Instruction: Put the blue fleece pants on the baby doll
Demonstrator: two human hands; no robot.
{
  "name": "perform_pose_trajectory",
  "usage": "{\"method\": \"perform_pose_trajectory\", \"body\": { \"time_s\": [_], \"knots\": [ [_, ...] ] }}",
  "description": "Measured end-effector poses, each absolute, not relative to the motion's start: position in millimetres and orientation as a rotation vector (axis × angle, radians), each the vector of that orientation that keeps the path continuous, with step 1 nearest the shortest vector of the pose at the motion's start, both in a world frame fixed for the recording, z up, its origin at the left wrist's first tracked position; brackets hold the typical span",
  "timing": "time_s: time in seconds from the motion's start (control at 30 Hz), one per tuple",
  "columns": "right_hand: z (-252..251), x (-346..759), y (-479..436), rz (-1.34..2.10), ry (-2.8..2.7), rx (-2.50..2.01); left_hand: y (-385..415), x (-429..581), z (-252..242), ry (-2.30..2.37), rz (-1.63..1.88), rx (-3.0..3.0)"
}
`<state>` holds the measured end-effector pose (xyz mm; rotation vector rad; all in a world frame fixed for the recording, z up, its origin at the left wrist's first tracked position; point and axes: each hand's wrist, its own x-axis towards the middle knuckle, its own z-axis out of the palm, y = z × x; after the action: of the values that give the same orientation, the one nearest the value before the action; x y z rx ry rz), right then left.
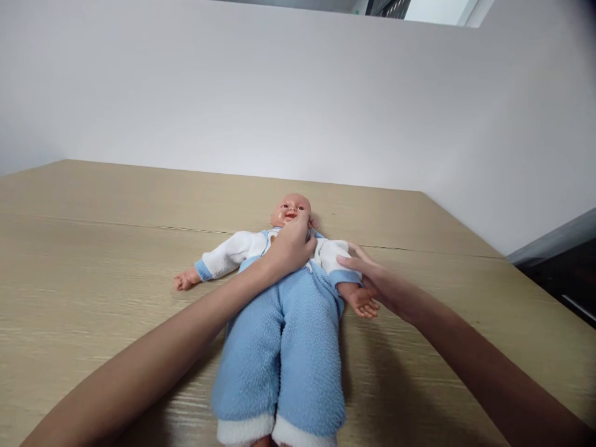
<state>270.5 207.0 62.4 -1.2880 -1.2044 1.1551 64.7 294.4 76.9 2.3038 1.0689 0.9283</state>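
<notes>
A baby doll (292, 338) in a fuzzy blue and white outfit lies on its back on the wooden table (116, 261), head away from me. My left hand (293, 245) reaches over its chest, fingers closed at the collar just under the chin; what they pinch is hidden. On the right, my right hand (370, 270) is wrapped round the doll's white sleeve (331, 254), thumb on top, near the blue cuff. The doll's other arm (228, 253) stretches out to the left, untouched.
A pale wall (233, 93) rises behind the table's far edge, with an opening (386, 9) at the top. Beyond the table's right edge is a dark object (568, 273).
</notes>
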Motion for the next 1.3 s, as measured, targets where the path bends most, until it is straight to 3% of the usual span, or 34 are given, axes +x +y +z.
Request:
{"method": "perform_pose_trajectory", "body": {
  "time_s": [0.1,0.3,0.53,0.73,0.8,0.93,1.0,1.3],
  "knots": [
    [70,295,183,1.288,-1.113,-1.519,292,65,76,1.073,0.918,2.337],
    [48,345,172,0.961,-1.149,-1.733,292,66,73,0.987,0.933,2.427],
    [29,357,163,0.396,-1.598,-1.876,295,65,72,0.964,0.943,2.564],
    [40,332,151,-0.354,-1.816,-1.726,290,60,88,0.958,0.964,2.669],
    [44,311,144,-0.186,-1.812,-1.584,287,57,96,0.832,0.937,2.704],
    [38,267,137,0.833,-1.572,-1.375,279,53,107,0.691,0.716,2.746],
    [32,257,142,1.177,-1.422,-1.281,276,52,109,0.71,0.636,2.756],
    [33,265,163,1.312,-1.285,-1.24,278,49,107,0.545,0.412,2.668]
  ]
}}
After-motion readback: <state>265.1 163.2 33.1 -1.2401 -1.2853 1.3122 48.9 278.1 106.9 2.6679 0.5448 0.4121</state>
